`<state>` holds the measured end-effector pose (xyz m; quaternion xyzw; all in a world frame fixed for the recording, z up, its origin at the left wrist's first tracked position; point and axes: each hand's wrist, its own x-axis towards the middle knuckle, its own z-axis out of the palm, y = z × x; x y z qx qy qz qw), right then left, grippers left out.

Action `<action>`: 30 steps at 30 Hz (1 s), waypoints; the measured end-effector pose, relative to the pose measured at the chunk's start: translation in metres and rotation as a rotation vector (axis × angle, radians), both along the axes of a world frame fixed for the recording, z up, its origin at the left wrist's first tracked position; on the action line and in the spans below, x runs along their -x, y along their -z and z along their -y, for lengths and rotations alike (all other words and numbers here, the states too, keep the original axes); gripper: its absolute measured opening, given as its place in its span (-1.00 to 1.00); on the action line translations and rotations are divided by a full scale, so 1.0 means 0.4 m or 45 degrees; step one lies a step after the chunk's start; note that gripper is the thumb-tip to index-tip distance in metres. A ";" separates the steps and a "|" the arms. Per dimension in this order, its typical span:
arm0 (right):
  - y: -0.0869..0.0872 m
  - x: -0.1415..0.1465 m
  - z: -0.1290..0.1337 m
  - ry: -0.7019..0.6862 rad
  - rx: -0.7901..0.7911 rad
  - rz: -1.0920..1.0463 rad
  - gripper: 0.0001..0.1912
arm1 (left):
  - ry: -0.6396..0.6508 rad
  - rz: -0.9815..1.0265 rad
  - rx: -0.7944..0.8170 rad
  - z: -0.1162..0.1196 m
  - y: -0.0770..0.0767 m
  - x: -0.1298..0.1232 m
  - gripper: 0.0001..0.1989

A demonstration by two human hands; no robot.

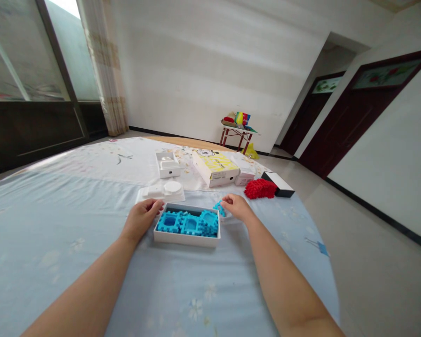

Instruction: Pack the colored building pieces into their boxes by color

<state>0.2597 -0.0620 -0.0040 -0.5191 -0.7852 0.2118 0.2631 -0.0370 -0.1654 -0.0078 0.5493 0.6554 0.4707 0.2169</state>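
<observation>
A shallow white box [187,239] stands on the cloth in front of me, filled with blue square interlocking plastic blocks [191,224]. My left hand [143,217] is closed at the far left corner of this box, its fingertips against the rim. Just beyond the right far corner, my right hand [236,206] pinches a blue plastic block [219,208] between thumb and fingers. Part of that block is hidden behind the fingertips.
Behind the box lie a white moulded tray [161,191], an open white box [167,166] and a yellow-and-white carton [215,167]. To the right are a red bumpy bundle [260,188] and a black-and-white box [279,184]. The round table's edge [331,271] curves at right.
</observation>
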 end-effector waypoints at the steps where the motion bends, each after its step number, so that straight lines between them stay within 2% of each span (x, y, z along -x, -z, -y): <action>1: 0.012 -0.002 -0.002 0.019 0.008 0.048 -0.73 | -0.004 0.002 -0.001 0.001 -0.001 -0.001 -0.63; 4: 0.033 0.004 -0.005 0.054 0.003 0.196 -0.64 | -0.013 0.000 -0.003 0.002 -0.002 -0.001 -0.63; 8: 0.039 0.015 -0.007 0.066 -0.010 0.325 -0.59 | -0.004 -0.017 -0.003 0.002 0.001 0.001 -0.62; 12: 0.037 0.024 0.000 0.002 -0.010 0.285 -0.67 | -0.014 -0.046 -0.001 0.001 0.002 0.003 -0.61; 17: 0.033 0.027 0.009 -0.065 0.013 0.152 -0.67 | -0.021 -0.034 -0.001 -0.003 0.007 0.005 -0.62; 22: 0.029 0.016 0.005 0.007 -0.104 0.188 -0.66 | -0.013 -0.029 -0.002 -0.002 0.008 0.007 -0.62; 25: 0.032 0.013 0.003 -0.040 -0.106 0.234 -0.60 | 0.002 -0.028 -0.006 0.000 0.005 0.007 -0.61; 30: 0.038 0.012 0.000 -0.108 -0.105 0.234 -0.68 | -0.010 -0.035 -0.012 -0.002 0.007 0.010 -0.61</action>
